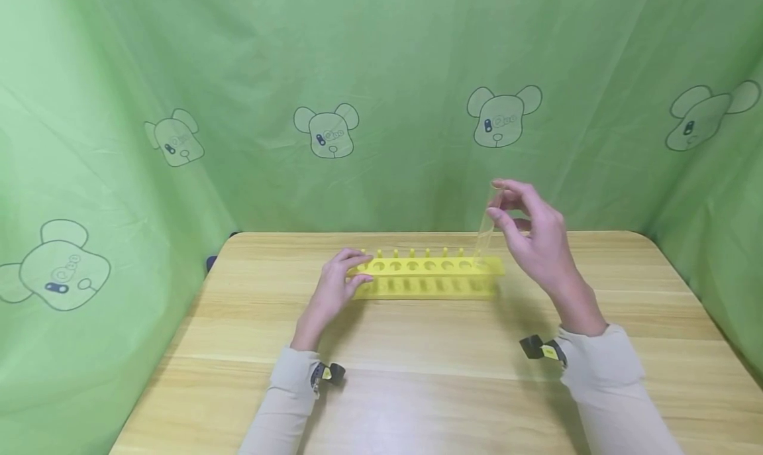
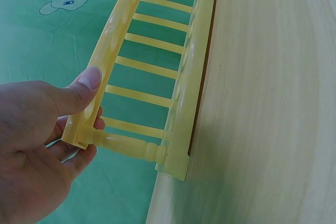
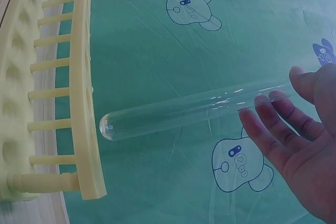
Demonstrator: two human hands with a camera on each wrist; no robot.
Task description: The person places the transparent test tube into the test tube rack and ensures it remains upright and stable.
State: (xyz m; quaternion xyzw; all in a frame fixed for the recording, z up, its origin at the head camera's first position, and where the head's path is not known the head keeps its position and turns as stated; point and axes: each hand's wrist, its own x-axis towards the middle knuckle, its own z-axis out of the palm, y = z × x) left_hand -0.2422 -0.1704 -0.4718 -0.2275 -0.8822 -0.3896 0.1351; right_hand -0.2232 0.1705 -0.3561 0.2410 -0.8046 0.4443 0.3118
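Note:
A yellow test tube rack [image 1: 429, 267] stands on the table, with a row of round holes along its top and a row of pegs at the back. My left hand [image 1: 336, 284] grips its left end; in the left wrist view the thumb [image 2: 90, 78] lies on the top bar and the fingers curl beneath. Over the rack's right end, my right hand [image 1: 539, 236] pinches a clear glass test tube [image 3: 178, 113] near its upper end. The tube leans slightly, and its rounded bottom is close over the top bar in the right wrist view.
The light wood table [image 1: 417, 375] reaches back to a green curtain [image 1: 405, 57] printed with bear heads, which also hangs at both sides. Each wrist carries a small black camera, the right one [image 1: 539, 348] beside the sleeve.

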